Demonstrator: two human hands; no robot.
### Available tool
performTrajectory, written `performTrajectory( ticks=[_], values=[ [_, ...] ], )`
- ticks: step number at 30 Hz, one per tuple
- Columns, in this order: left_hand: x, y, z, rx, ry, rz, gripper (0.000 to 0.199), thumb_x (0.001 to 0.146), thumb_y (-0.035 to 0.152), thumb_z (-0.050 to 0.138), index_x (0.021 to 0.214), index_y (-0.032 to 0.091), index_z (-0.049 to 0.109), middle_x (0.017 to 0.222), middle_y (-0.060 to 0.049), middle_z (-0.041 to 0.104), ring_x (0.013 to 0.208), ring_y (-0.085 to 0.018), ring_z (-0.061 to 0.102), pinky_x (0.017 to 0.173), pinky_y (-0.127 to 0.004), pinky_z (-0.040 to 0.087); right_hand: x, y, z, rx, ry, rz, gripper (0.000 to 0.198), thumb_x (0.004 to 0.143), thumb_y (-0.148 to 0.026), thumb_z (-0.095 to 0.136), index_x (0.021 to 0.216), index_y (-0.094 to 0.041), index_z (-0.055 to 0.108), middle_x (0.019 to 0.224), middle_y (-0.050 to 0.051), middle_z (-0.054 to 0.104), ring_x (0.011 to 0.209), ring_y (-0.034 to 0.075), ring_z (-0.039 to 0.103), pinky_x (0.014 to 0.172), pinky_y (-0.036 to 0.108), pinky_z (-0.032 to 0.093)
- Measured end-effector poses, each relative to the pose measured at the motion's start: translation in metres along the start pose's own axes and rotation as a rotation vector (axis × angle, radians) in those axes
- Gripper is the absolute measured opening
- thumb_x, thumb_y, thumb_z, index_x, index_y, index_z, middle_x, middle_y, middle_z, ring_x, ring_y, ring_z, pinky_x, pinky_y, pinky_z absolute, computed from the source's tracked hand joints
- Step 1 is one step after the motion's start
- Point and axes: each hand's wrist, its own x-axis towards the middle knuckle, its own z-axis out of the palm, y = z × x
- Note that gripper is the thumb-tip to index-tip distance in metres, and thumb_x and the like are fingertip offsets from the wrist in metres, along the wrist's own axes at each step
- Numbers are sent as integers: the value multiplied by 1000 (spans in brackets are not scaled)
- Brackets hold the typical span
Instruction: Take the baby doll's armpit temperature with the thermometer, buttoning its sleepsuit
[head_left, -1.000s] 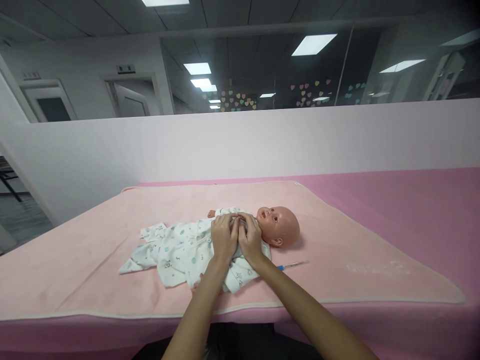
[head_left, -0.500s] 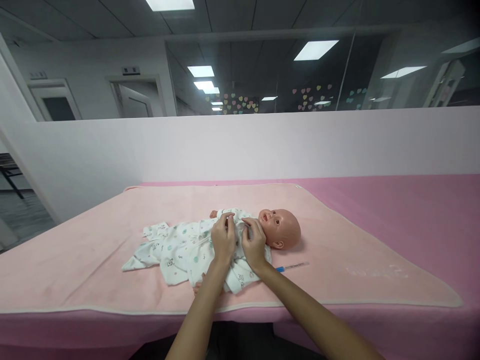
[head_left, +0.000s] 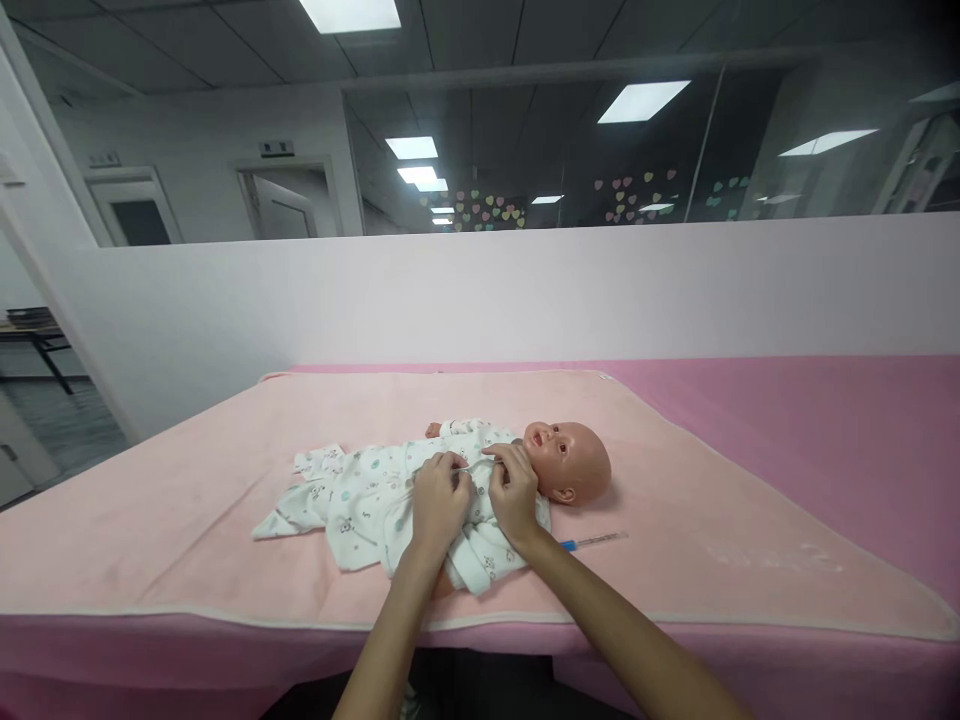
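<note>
A baby doll (head_left: pixel 576 462) lies on its back, its head to the right, dressed in a white printed baby gown (head_left: pixel 367 500). Over its chest, my left hand (head_left: pixel 441 498) is closed in a pinch on a thin white tie string (head_left: pixel 474 465). The string runs across to my right hand (head_left: pixel 514 490), which pinches it close to the doll's chin. Both hands hide part of the gown's front. By my right wrist lies a thermometer (head_left: pixel 592 541) with a blue end, partly covered by the forearm.
A peach blanket (head_left: pixel 187 480) with a pale edge is spread under the doll, over a pink table cover (head_left: pixel 825 440). Behind stands a white half wall (head_left: pixel 525 295) with glass above it. A dark table (head_left: pixel 37 340) shows at the far left.
My hands have drawn apart, the left one moving left and down, and the string now shows stretched between them. The whole view has shifted slightly.
</note>
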Motion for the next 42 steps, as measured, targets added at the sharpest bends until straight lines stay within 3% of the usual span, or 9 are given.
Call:
performTrajectory(
  ticks=[5, 11, 21, 35, 42],
  values=[
    [-5, 3, 3, 32, 35, 44, 13, 78, 15, 38, 79, 19, 50, 81, -3, 56, 82, -19, 51, 74, -32, 39, 0, -6, -3, -89, -199, -9, 25, 69, -7, 40, 80, -19, 60, 80, 4, 62, 80, 19, 52, 75, 33, 41],
    [-7, 1, 2, -90, 68, 58, 18, 84, 18, 34, 85, 20, 52, 86, -3, 56, 82, -16, 52, 75, -30, 41, 0, -8, -2, -140, -250, -19, 19, 74, -14, 48, 87, -19, 61, 83, 3, 62, 81, 19, 51, 75, 32, 39],
    [-6, 4, 1, 15, 123, 5, 13, 78, 19, 43, 81, 20, 55, 82, -3, 58, 82, -18, 52, 74, -31, 40, -2, -8, -3, -111, -235, -17, 14, 80, -16, 46, 81, -20, 60, 81, 2, 62, 79, 17, 50, 74, 30, 38],
    [-5, 4, -1, -107, 144, -19, 14, 81, 24, 43, 79, 20, 56, 81, -1, 61, 77, -16, 56, 68, -28, 41, -3, 0, 0, -101, -237, -65, 13, 82, -23, 50, 88, -21, 61, 85, 2, 65, 82, 18, 54, 75, 31, 39],
    [-6, 4, -2, -75, 172, -24, 13, 82, 24, 43, 79, 20, 56, 82, -1, 60, 82, -17, 54, 73, -31, 41, -4, 4, 1, -109, -222, -67, 13, 82, -24, 50, 88, -21, 62, 82, 2, 65, 80, 18, 53, 74, 32, 40]
  ],
)
